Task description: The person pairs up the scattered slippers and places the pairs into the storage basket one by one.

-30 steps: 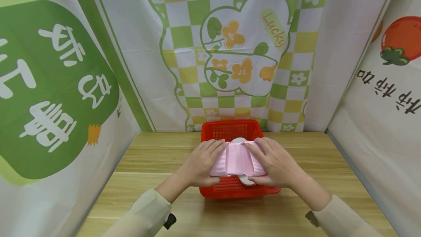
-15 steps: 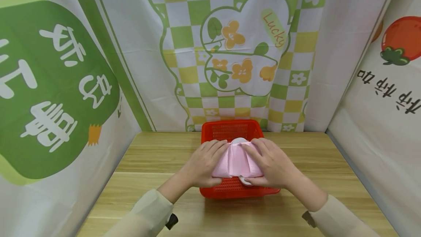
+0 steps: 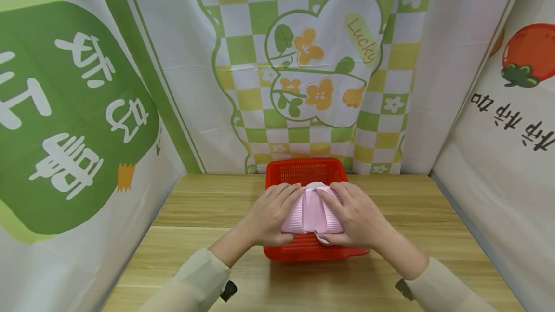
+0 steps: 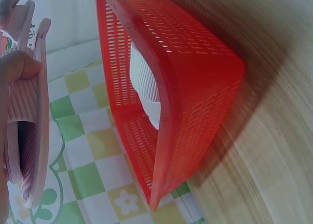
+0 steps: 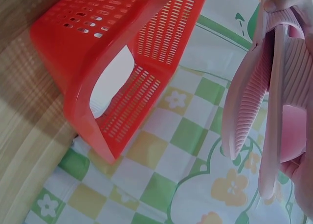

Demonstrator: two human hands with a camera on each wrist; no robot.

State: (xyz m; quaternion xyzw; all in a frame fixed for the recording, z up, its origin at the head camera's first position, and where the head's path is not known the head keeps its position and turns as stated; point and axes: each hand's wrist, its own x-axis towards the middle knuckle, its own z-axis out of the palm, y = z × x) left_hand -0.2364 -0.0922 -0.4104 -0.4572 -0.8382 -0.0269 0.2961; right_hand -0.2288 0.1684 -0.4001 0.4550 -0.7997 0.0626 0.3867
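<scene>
A pair of pink ribbed slippers (image 3: pixel 314 211) is held up between my two hands, above a red basket (image 3: pixel 299 257). My left hand (image 3: pixel 272 213) grips the left one, thumb low and fingers over the top. The other slipper is in the grasp of my right hand (image 3: pixel 359 215). Side by side in the right wrist view, the pink slippers (image 5: pixel 275 131) have their soles facing each other with a narrow gap. Inside the basket lie white slippers (image 4: pixel 145 82), partly hidden by the basket wall and, from the head view, by the pink pair.
The basket, with slotted walls, stands on a wooden table (image 3: pixel 204 249) near its back edge. Behind it hangs a green and yellow checked cloth (image 3: pixel 243 49). Printed cloth walls (image 3: pixel 143 52) enclose both sides.
My right hand has shifted slightly left and my left hand slightly right. The pink slippers now sit closer together, still over the basket.
</scene>
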